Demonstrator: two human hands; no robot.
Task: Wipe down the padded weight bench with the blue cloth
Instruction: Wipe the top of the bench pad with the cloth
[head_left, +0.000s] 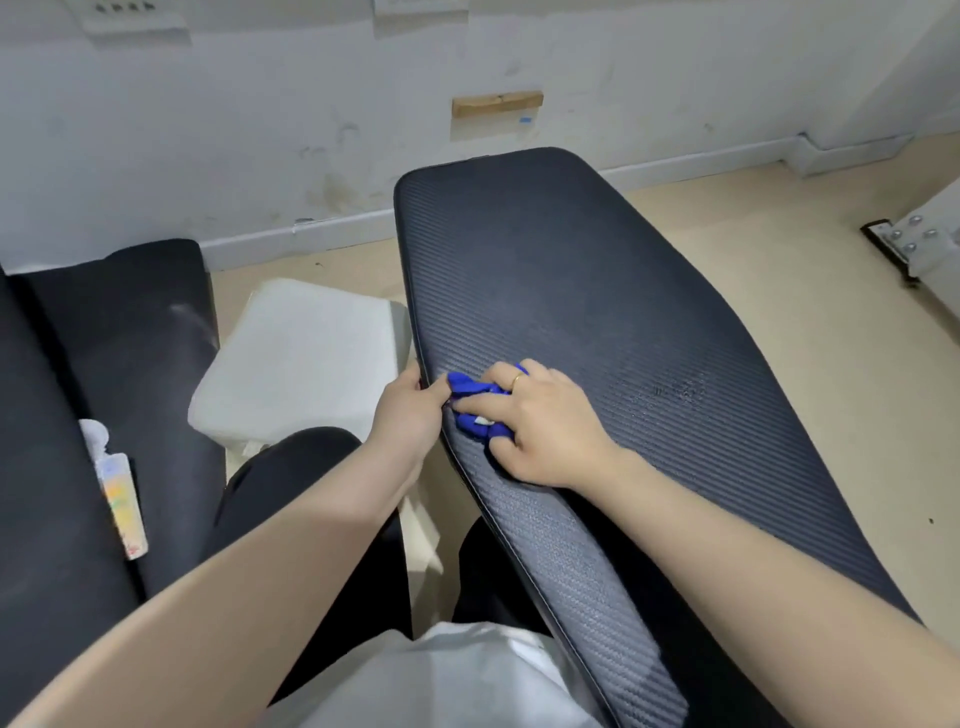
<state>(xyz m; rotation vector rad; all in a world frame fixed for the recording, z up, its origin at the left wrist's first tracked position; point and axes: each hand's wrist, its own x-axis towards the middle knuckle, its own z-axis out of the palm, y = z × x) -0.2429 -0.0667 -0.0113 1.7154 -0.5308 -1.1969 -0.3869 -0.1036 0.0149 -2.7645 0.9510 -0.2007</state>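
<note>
The blue cloth (475, 402) is being gripped, bunched up, under the curled fingers of the right hand (537, 428) and pressed onto the dark ribbed surface of the bench pad (597, 312), near its left edge. That edge is being held by the left hand (410, 410), thumb on top, just beside the cloth. A white cushion (296, 364) is lying on the floor (805, 312) to the left, beside a black seat (104, 364) carrying a small tube (122, 499).

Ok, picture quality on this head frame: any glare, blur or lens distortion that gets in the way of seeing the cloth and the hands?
Head view: soft, even indoor light, with only a dull sheen on the bench pad; strong wide-angle bending, forearms ballooning at the bottom; slightly soft overall, yet the blue cloth, right hand and left hand read clearly.
</note>
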